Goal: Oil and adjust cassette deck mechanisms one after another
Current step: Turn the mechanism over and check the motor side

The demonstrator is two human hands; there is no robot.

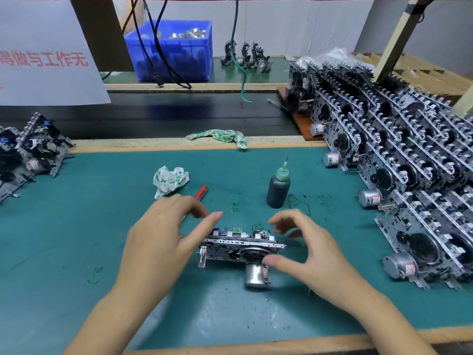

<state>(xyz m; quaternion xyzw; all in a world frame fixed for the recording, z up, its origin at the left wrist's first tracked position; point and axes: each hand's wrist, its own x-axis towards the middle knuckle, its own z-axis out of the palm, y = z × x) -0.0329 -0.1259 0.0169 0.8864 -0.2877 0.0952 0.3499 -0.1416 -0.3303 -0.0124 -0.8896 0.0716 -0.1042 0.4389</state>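
Head view has a cassette deck mechanism [240,248] sitting on the green desk [76,226] near the front, left hand [163,237] and right hand [304,244] hovering either side, each grip spread and holding nothing, oil bottle [278,187] standing just beyond, stacked mechanisms [399,160] far right.

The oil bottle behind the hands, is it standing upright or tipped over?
Upright. The oil bottle stands on its base on the green mat, its needle tip pointing up, and neither hand touches it.
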